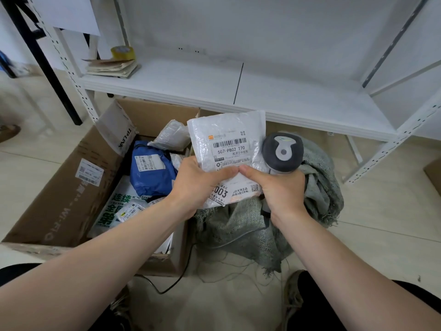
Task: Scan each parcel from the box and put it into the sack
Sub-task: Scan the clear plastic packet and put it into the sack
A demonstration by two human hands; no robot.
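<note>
A white metal shelf (214, 87) is seen across the back, standing on a pale tiled floor (381, 223). Below its front edge an open cardboard box (59, 199) is placed on the floor at the left, and a grey-green woven sack (238, 225) is crumpled just beside it at the right, touching the box wall. A white parcel (229, 130) is held upright in the air over the place where box and sack meet, with its label turned to the camera; a barcode and "507-P802 T70" can be read on it. Inside the box a blue parcel (152, 173) is lying among several white ones. A grey barcode scanner (282, 151) is held at the right edge of the white parcel, its head up and touching the parcel. The white parcel is gripped at its lower left by the left hand (198, 187), the thumb pressed on the label and the other fingers hidden behind. The scanner handle is enclosed by the curled fingers of the right hand (279, 189), while its thumb is laid on the parcel, tip to tip with the left thumb. A yellow tape roll (122, 52) is standing on a stack of papers (112, 68) on the shelf.
</note>
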